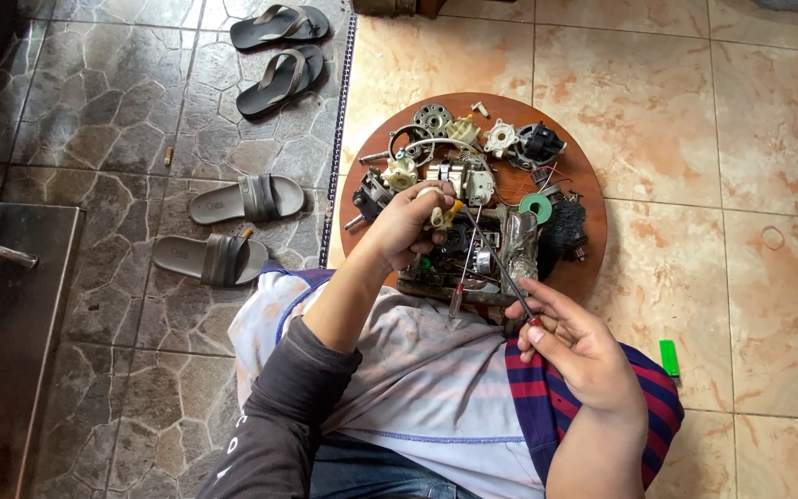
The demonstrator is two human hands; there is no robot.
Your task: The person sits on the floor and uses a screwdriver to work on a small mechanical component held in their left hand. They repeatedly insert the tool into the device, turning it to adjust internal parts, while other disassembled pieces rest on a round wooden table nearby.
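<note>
we work seated on the floor, with a round wooden board (584, 176) set on the tan tiles directly ahead of our knees so that every loose part lies within arm's reach. our left hand (408, 225) is closed around a small cream and yellow plastic part (440, 218), pinched between thumb and fingertips and raised just above the dark, grimy mechanism (473, 259) at the near edge of the board; holding it off the pile keeps it steady and turned toward us. our right hand (579, 346) is closed in a pencil-like grip on a thin dark tool (496, 261), most likely a slim screwdriver, though its tip is too small to identify. the shaft runs diagonally up and left from the fingers, and its far end meets the held part, so the two hands brace against each other. the remaining components are spread over the far half of the board: a grey gear (433, 117), a white toothed piece (499, 139), a black motor-like body (538, 143), a green ring (536, 207) and a black brush-like clump (563, 231). a green lighter (670, 359) lies on the tiles to our right, well apart from the board. two pairs of sandals (247, 199) sit on the darker stone floor to our left.
</note>
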